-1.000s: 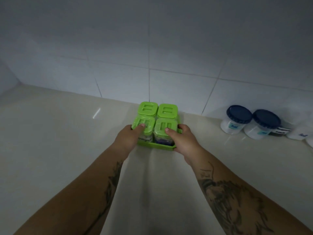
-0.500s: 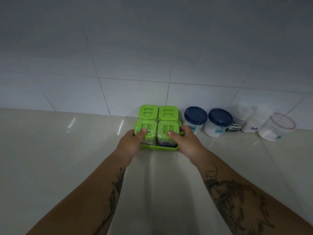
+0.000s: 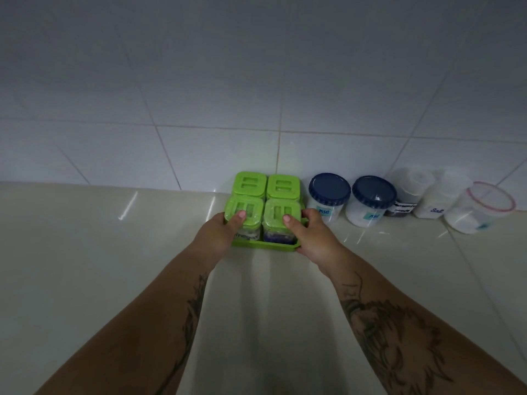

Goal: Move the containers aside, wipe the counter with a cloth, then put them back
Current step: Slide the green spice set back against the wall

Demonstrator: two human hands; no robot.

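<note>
Both hands, left (image 3: 219, 232) and right (image 3: 309, 238), grip the green tray (image 3: 265, 246) of four jars at the bench's far edge, thumbs on lids. Stiff, light plastic; loose jars may shift, so side holds suit.

Both forearms are bare, without sleeves; the left forearm (image 3: 159, 323) has a thin dark line tattoo; the right forearm (image 3: 399, 332) has a bigger dark tattoo with jagged shapes
</note>
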